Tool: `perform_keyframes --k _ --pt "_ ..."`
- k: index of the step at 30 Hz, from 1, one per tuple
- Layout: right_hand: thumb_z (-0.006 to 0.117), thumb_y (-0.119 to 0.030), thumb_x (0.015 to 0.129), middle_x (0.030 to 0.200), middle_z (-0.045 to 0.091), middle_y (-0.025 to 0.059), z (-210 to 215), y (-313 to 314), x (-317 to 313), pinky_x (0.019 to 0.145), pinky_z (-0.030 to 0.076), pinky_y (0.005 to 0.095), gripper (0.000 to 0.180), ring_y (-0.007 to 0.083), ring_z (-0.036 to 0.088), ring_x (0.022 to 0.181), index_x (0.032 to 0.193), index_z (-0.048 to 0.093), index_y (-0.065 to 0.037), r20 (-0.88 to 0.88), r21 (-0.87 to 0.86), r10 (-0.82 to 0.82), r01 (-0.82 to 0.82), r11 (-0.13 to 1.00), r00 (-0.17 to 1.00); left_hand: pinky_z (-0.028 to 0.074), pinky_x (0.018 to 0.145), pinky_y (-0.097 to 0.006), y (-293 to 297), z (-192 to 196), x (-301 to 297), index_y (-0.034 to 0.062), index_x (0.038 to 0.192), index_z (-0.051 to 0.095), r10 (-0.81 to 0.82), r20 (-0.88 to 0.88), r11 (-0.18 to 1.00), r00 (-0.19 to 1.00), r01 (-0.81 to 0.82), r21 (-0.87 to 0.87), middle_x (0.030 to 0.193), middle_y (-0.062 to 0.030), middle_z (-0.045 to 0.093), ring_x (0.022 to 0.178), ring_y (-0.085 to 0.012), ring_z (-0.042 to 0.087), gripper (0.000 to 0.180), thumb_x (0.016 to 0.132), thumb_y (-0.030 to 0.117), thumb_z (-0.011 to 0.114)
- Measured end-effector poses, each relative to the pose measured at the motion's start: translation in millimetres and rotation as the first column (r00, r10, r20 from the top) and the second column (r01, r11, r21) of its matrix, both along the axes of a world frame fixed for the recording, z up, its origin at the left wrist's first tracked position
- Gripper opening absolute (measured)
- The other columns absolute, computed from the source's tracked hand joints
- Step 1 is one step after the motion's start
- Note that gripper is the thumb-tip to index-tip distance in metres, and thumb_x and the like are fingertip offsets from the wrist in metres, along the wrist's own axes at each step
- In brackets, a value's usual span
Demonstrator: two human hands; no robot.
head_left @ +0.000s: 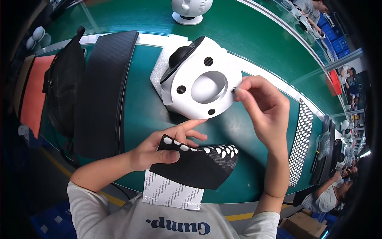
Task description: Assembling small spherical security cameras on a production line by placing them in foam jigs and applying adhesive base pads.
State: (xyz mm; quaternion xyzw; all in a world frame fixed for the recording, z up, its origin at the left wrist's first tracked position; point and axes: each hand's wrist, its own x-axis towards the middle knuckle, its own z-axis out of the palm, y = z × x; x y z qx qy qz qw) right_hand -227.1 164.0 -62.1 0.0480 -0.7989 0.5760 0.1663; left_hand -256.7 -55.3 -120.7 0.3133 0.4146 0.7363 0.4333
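A white round plastic housing [199,81] with a large centre hole and small black pads rests base-up on white foam [167,53] on the green bench. My right hand [260,105] pinches a small black round pad against the housing's right rim. My left hand [159,149] grips a black sheet [199,163] that carries rows of white oval spots; its index finger points toward the housing's lower edge. A white backing sheet [173,193] lies under the black sheet at the bench's near edge.
Black textured sheets [101,95] and a black mesh piece [63,87] lie at the left, beside an orange sheet [34,93]. A perforated black strip [300,141] lies at the right. Another white device [189,10] stands at the back. Other people work at the far right.
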Motion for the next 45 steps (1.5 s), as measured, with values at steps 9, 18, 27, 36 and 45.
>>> perform_keyframes --k 9,18,27,36,45 --pt "0.061 -0.001 0.074 0.066 0.058 0.0053 8.1 1.4 -4.1 0.057 0.048 0.0217 0.016 0.0106 0.058 0.063 0.084 0.048 0.003 0.169 -0.034 -0.034 0.04 0.999 0.985 0.033 0.091 -0.04 -0.1 -1.3 0.1 0.0079 0.075 0.04 0.004 0.019 1.0 1.0 -0.004 -0.005 0.135 -0.0231 0.018 0.114 -0.0278 0.038 0.033 0.079 0.036 0.056" --pt "0.064 -0.002 0.073 0.084 0.059 0.007 2.4 -4.9 -2.9 0.066 0.047 0.0199 0.033 0.0091 0.057 0.073 0.1 0.047 0.005 0.355 -0.357 0.291 -0.158 0.921 0.889 0.031 0.092 -0.035 -0.8 -2.9 -0.3 0.0004 0.096 0.047 -0.005 0.102 1.0 0.995 0.003 0.017 0.135 -0.0184 0.023 0.113 -0.0235 0.038 0.041 0.079 0.037 0.056" --pt "0.067 -0.002 0.068 0.081 0.06 0.0043 -1.3 -8.8 -7.0 0.06 0.045 0.016 0.031 0.0034 0.054 0.066 0.095 0.054 0.006 0.419 -0.344 0.314 -0.171 0.923 0.852 0.028 0.093 -0.03 -3.6 6.6 0.0 -0.0001 0.129 0.026 -0.059 0.143 0.997 0.988 0.067 -0.05 0.122 -0.0147 0.04 0.111 -0.0178 0.039 0.07 0.08 0.042 0.052" --pt "0.068 -0.004 0.066 0.073 0.054 -0.0019 -1.1 -12.1 -7.3 0.047 0.031 0.0138 0.03 -0.0016 0.039 0.056 0.091 0.053 0.005 0.416 -0.244 0.247 -0.154 0.957 0.875 0.024 0.094 -0.028 -5.9 7.3 -1.6 0.0014 0.13 0.026 -0.047 0.07 0.995 0.996 0.052 -0.081 0.113 -0.0134 0.048 0.108 -0.0146 0.04 0.067 0.081 0.042 0.049" --pt "0.069 -0.005 0.066 0.078 0.058 0.0013 0.9 -12.6 -1.1 0.052 0.039 0.0144 0.035 -0.0003 0.047 0.061 0.095 0.052 0.005 0.466 -0.2 0.214 -0.134 0.971 0.858 0.028 0.091 -0.027 -7.8 6.5 -0.9 0.0009 0.129 0.028 -0.037 0.051 0.993 0.998 0.043 -0.108 0.112 -0.0123 0.049 0.106 -0.0136 0.041 0.064 0.083 0.039 0.049"
